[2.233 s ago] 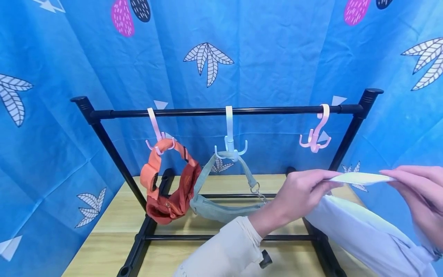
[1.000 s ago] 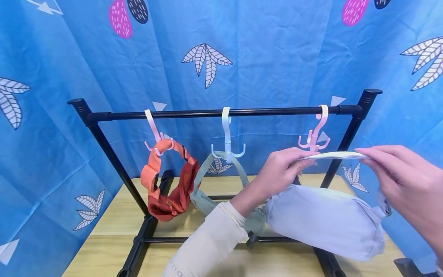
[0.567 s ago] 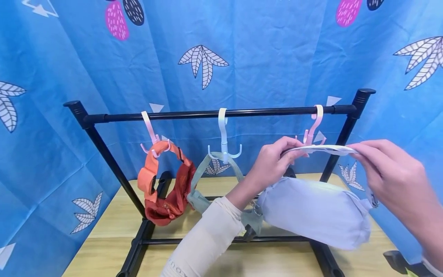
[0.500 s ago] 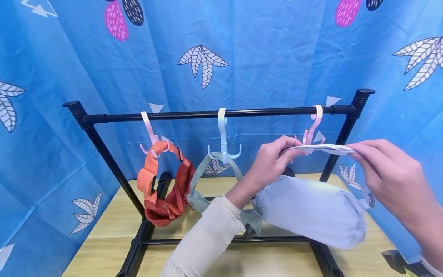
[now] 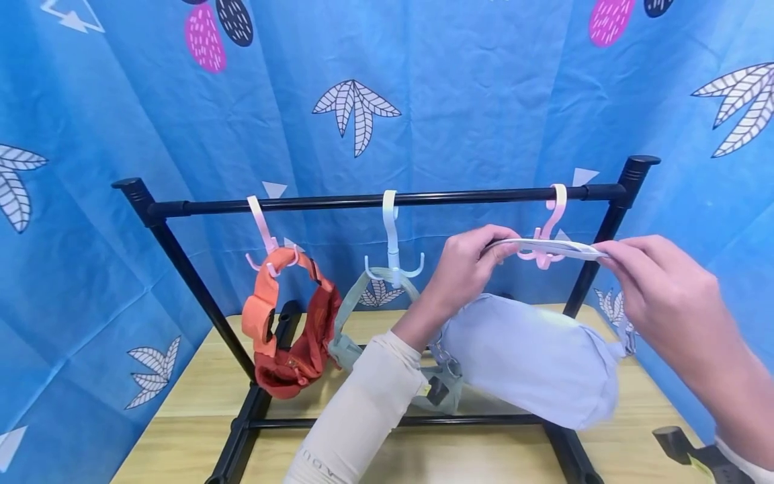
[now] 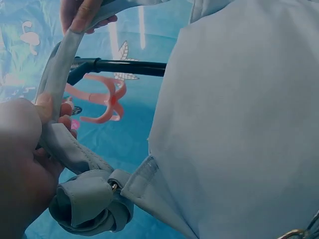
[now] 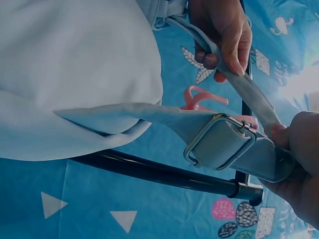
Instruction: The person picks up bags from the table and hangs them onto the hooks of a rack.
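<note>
A pale blue shoulder bag (image 5: 526,356) hangs from its strap (image 5: 559,248), which is stretched between both hands in front of the right-hand pink hook (image 5: 553,215). My left hand (image 5: 462,269) pinches one end of that stretch, my right hand (image 5: 665,289) the other. Behind the strap, the hook's prongs (image 6: 112,102) show in the left wrist view. A metal slider buckle (image 7: 219,142) sits on the strap beside my right hand in the right wrist view. The bag's body dangles below the hands, tilted down to the right.
A black rack (image 5: 338,202) stands on a wooden table (image 5: 181,437). An orange-red bag (image 5: 296,349) hangs from the left pink hook (image 5: 263,228). From the middle blue hook (image 5: 392,235) hangs a grey-green bag (image 5: 346,349), partly behind my left arm. A blue curtain (image 5: 471,101) is behind.
Both hands have moved left and up with the pale blue bag, bringing the strap from low right up to the right-hand pink hook's prongs. The other bags still hang.
</note>
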Motion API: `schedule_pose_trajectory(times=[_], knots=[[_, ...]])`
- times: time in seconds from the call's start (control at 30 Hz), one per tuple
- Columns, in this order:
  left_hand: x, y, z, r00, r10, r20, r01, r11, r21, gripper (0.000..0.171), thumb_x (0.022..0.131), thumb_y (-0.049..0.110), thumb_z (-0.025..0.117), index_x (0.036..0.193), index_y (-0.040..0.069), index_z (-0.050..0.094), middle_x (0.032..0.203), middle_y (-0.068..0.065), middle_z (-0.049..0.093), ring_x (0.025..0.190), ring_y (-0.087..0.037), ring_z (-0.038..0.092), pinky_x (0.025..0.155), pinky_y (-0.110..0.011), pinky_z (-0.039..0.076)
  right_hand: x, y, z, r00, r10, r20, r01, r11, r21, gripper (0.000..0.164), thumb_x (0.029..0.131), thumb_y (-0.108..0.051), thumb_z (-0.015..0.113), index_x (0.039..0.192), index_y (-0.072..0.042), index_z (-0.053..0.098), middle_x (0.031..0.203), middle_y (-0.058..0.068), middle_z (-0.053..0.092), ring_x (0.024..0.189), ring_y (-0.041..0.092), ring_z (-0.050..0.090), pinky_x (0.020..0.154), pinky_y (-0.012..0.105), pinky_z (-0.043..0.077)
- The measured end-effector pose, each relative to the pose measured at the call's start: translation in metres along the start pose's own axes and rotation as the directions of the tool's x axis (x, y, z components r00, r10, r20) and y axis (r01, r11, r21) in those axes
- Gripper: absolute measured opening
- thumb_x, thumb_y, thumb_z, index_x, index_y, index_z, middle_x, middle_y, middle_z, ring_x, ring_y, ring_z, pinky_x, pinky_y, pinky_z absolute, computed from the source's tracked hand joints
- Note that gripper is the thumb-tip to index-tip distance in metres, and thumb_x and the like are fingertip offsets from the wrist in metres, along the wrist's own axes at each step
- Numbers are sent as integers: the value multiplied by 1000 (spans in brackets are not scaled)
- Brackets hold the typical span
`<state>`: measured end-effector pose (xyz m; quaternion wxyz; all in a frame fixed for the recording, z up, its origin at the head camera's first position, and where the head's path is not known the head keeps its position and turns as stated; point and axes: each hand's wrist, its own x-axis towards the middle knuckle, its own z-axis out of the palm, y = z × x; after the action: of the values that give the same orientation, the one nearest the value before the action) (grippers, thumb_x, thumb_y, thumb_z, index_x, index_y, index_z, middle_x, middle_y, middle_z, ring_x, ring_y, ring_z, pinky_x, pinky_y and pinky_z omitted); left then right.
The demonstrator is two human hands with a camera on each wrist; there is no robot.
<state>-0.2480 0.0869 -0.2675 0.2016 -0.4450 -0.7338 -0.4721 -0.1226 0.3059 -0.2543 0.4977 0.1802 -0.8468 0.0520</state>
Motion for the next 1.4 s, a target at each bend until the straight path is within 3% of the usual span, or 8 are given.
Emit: schedule_pose_trajectory(times=[0.07,0.17,0.43,0.7,0.97,1.2,1.4], knots=[[1,0,-2,1000,-13,-2,13,1000,3,23,100,20,67,118,7,74,87,-5,70,66,-11,50,59,-16,44,1,-1,2,1000,0,5,0,1000,-8,28,91,0,73,118,9,71,100,28,68,90,42,66,104,-6,14],[4,-1,-5,999,-37,-5,37,999,5,24,101,21,66,119,8,74,90,-4,71,67,-11,50,61,-15,45,2,-1,4,1000,2,10,-2,1000,-23,41,78,12,80,117,9,70,99,28,68,90,42,65,103,-6,13],[13,-2,-7,994,-102,-32,103,994,31,27,103,25,64,123,9,74,104,-3,75,76,-10,57,68,-14,47,5,-3,13,1000,-2,-22,2,1000,5,38,79,13,80,115,9,71,98,28,68,87,42,66,102,-6,15],[21,0,-3,980,-196,-18,196,980,34,29,104,25,61,126,11,73,122,-4,75,105,-11,70,89,-12,55,4,-5,20,999,27,-28,-26,999,45,34,80,11,79,113,10,71,96,27,68,86,41,66,101,-6,18],[28,-1,-3,971,-237,13,236,971,30,29,104,28,60,127,16,72,124,0,73,104,-9,68,88,-11,54,3,-1,26,998,31,-57,-27,997,67,31,83,11,77,113,10,71,95,27,68,83,41,65,101,-7,19],[35,-4,-2,963,-262,57,258,964,67,28,106,32,56,128,20,70,118,4,73,95,-9,61,75,-15,47,3,1,28,998,43,-44,-40,996,80,29,84,10,76,113,9,71,94,25,67,80,38,64,97,-7,20],[38,-10,1,956,-282,85,275,958,80,28,107,31,55,129,21,70,121,5,72,99,-8,62,79,-15,48,0,1,30,998,67,-16,-65,995,80,31,83,10,77,114,10,70,94,24,66,79,35,63,95,-8,21]])
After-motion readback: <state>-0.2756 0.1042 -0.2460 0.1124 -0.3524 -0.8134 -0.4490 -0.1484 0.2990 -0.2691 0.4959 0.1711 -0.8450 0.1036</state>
